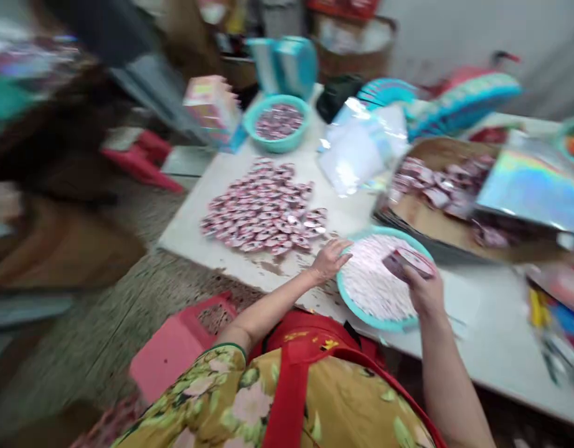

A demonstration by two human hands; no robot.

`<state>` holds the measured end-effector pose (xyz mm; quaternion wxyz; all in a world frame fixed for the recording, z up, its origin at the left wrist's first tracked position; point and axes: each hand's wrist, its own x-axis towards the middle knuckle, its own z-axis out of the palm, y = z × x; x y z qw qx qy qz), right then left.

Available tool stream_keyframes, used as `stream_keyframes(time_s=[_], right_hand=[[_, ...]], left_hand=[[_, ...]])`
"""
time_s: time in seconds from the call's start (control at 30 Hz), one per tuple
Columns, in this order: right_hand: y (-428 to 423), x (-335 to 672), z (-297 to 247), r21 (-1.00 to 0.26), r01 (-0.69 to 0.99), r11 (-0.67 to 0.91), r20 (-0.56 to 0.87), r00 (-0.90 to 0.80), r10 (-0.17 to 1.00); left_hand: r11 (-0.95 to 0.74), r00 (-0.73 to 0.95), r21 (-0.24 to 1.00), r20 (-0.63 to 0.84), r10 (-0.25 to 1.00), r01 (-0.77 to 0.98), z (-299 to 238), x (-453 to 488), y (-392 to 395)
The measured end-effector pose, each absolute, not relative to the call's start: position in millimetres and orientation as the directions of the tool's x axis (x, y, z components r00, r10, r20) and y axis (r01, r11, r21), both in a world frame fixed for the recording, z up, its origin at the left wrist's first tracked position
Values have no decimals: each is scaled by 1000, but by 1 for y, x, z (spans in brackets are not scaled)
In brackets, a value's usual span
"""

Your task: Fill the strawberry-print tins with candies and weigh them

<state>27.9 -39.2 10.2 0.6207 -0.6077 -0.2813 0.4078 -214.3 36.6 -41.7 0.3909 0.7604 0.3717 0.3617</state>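
A turquoise basin point(343, 292) of small white pieces stands at the table's front edge, directly before me. Over its contents, my right hand point(427, 291) grips a small packet point(408, 264) with a dark pinkish side and a pale face. My left hand point(331, 260) is at the basin's left rim, fingers stretched out and apart, with nothing seen in it; blur hides whether it touches the rim. Left of that hand, a spread pile of small pink-and-white packets point(263, 208) lies on the white table point(193, 218).
Behind the pile stands another turquoise basin point(280, 144) of dark pieces. Clear plastic bags point(352, 149) lie mid-table. A cardboard box point(418, 224) of packets is at right, beside a shiny silvery sheet point(534, 180). Below left is a pink stool point(170, 348).
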Motion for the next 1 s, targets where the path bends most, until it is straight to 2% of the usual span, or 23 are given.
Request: stream_keyframes(time_s=[0.07,0.13,0.27,0.4,0.53,0.57,0.63,0.77,0.83,0.87,0.93,1.0], right_hand=[[-67,46,6,-981,-153,-123,-191,606,772],[-84,57,2,-974,-170,-148,-223,649,727],[-118,72,0,-943,-325,-66,-291,714,637],[-152,93,-8,-866,-500,-11,-426,725,541],[-178,123,-19,-837,-531,132,-479,828,294],[-183,129,-19,-824,-538,180,-484,832,269],[-190,138,-18,-806,-554,210,-485,820,302],[-196,135,-4,-887,-457,65,-399,830,390],[-194,128,5,-933,-358,39,-318,872,373],[-192,125,9,-945,-323,53,-282,886,367],[-186,119,17,-942,-317,105,-252,881,399],[-179,115,20,-921,-363,141,-268,853,447]], left_hand=[[-433,612,862,197,766,264,-52,-157,34],[-435,675,809,66,735,395,-62,-116,38],[-393,562,587,-131,817,708,-84,-72,40],[-370,523,488,-223,823,791,-86,-48,19],[-439,608,490,-264,748,753,-81,-32,0],[-448,631,511,-269,728,734,-81,-31,-1],[-412,645,583,-270,715,700,-84,-32,2],[-133,575,808,-283,768,575,-87,-38,15],[134,522,893,-367,770,430,-83,-42,21],[296,510,898,-430,745,324,-80,-44,23],[611,530,785,-561,636,98,-74,-46,27],[803,553,594,-652,519,-53,-68,-48,31]])
